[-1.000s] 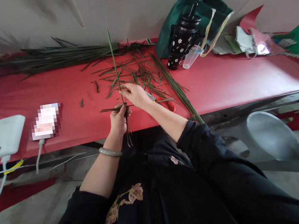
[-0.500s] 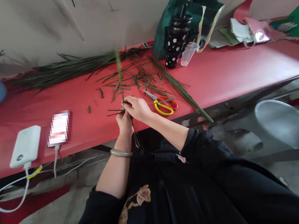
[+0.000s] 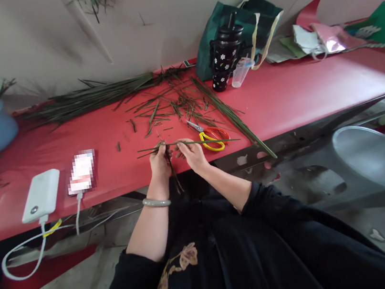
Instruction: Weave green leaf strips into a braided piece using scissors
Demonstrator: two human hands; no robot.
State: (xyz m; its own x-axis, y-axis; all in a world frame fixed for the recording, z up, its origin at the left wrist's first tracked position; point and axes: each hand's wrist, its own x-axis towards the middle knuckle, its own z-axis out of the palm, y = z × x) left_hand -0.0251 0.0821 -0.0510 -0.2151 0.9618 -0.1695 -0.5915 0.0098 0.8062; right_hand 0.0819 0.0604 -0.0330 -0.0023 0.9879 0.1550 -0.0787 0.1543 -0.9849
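From the head view, both hands work at the front edge of the red counter (image 3: 297, 95). The left hand (image 3: 160, 161) has its grip pinched on a small bundle of thin dark green leaf strips (image 3: 171, 167), where upright pieces hang down past the counter's front edge and cross a long horizontal strip (image 3: 210, 140). The right hand (image 3: 192, 154) sits just beside it, grip pressed together on that horizontal strip, which runs out to the right over the yellow-and-orange-handled scissors (image 3: 211, 138) lying near the front edge. A pale green bangle (image 3: 156, 202) circles the left wrist.

Farther back, loose green leaf cuttings (image 3: 172, 104) are scattered mid-counter, and a long sheaf of green leaves (image 3: 91, 94) lies along the back edge. A black flowered tumbler (image 3: 225, 57) stands before a dark green bag (image 3: 249, 17). Toward the left front corner lie a white power bank (image 3: 41, 195) and a phone (image 3: 81, 171), both cabled.
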